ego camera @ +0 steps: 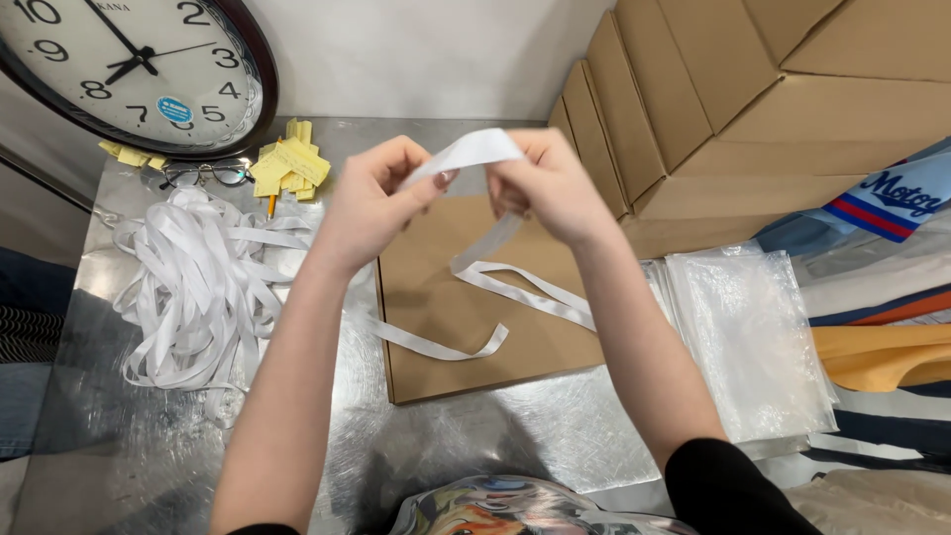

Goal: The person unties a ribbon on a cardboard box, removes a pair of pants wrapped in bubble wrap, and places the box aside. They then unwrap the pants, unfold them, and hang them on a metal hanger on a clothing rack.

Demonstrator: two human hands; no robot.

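Bright, even light falls from above and slightly ahead. The metal table (149,446) gives back hazy glare in pale patches, and a soft dark shadow pools on it below the raised arms. The clear plastic bags (753,337) shine white. The clock (129,59) glass carries a faint sheen. Focus is sharp at centre; edges bend slightly with wide-angle distortion, and the near bottom blurs

arms: bare forearms | sleeves: black sleeve (728,485), pushed above elbow | jewellery: none visible
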